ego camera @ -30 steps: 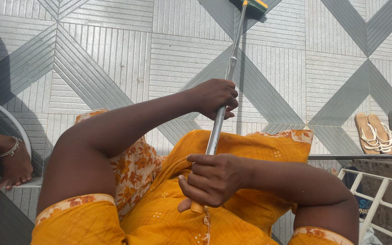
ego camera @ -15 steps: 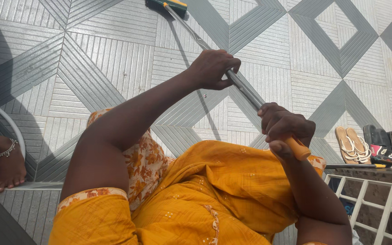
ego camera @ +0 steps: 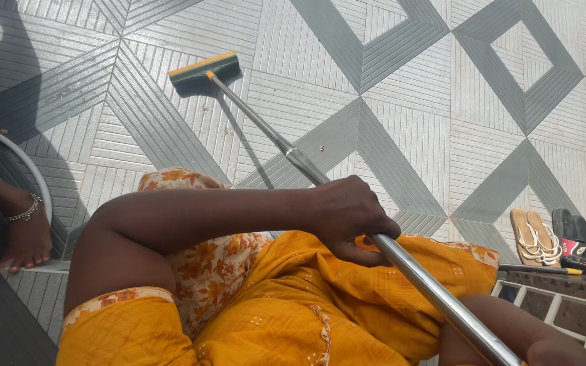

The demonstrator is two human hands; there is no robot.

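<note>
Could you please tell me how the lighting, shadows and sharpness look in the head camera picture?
Head view: hard sunlight, bright glare on the metal pole; a thin pole shadow on the tiled floor; deep shade at left; sharp throughout, left hand unblurred.

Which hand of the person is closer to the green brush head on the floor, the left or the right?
Left. The left hand grips the metal pole partway up, nearer the brush head. The right hand sits at the pole's far upper end, at the frame's bottom edge.
</note>
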